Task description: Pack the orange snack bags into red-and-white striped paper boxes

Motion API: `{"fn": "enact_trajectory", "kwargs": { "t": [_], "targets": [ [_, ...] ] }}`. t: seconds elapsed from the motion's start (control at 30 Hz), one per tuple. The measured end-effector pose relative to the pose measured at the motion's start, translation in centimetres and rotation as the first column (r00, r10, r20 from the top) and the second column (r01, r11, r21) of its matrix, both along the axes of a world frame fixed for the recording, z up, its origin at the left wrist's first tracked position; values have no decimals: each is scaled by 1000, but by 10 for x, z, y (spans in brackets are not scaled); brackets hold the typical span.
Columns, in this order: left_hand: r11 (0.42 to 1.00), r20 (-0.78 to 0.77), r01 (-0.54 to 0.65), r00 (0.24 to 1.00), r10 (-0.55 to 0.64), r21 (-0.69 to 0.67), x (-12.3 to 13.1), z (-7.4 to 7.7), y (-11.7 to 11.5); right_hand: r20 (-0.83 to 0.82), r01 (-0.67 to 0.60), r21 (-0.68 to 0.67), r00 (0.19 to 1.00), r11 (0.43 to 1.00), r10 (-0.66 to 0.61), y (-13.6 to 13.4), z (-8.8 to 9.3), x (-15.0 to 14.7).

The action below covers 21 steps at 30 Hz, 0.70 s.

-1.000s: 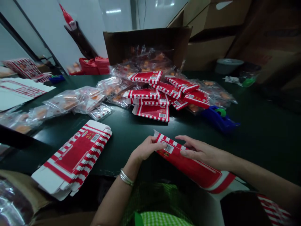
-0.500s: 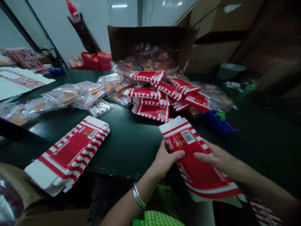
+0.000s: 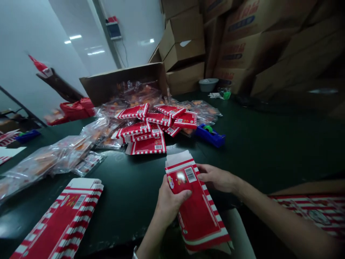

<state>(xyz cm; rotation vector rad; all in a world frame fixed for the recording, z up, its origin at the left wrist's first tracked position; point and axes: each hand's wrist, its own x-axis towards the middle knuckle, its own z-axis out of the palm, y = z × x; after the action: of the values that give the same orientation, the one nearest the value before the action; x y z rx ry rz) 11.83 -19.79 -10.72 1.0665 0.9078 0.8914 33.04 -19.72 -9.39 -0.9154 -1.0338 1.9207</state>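
Observation:
A red-and-white striped carton with a barcode is tilted in front of me, its white flap up at the far end. My left hand grips its left side, thumb across the printed face. At the upper right edge, near the barcode, my right hand holds the carton with bent fingers; some fingertips are hidden behind it. To the left lies a stack of flat striped cartons. Beyond my hands, several filled red cartons are piled on clear bags of orange-brown food.
A blue tape dispenser with green tape stands right of the pile. An open cardboard box is behind the bags. Large cardboard boxes are stacked at the back right, near a grey tub. More striped printed material lies at lower right.
The view has turned right, so the table's contents appear farther left. My right hand has shifted from the carton's middle right side up to its upper edge. My left hand keeps its grip.

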Motion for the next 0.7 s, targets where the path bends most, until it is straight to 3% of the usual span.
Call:
{"fn": "enact_trajectory", "kwargs": {
  "t": [0.13,0.33,0.53,0.7],
  "targets": [
    [1000,-10,14,1000,-14,7,-4,-9,-1,-73,134,-85,987,987,-140,-5,-22,-15],
    [991,3,-36,999,36,-132,-16,-22,-10,-62,275,-230,953,934,-296,-21,-26,-22],
    [984,-19,-18,1000,15,-178,-14,-11,-15,53,106,-230,994,968,-96,-26,-29,-6],
    [966,-79,-69,996,51,-249,-20,-10,-18,-118,-70,-247,992,966,42,-50,-35,-5]
  ]
}}
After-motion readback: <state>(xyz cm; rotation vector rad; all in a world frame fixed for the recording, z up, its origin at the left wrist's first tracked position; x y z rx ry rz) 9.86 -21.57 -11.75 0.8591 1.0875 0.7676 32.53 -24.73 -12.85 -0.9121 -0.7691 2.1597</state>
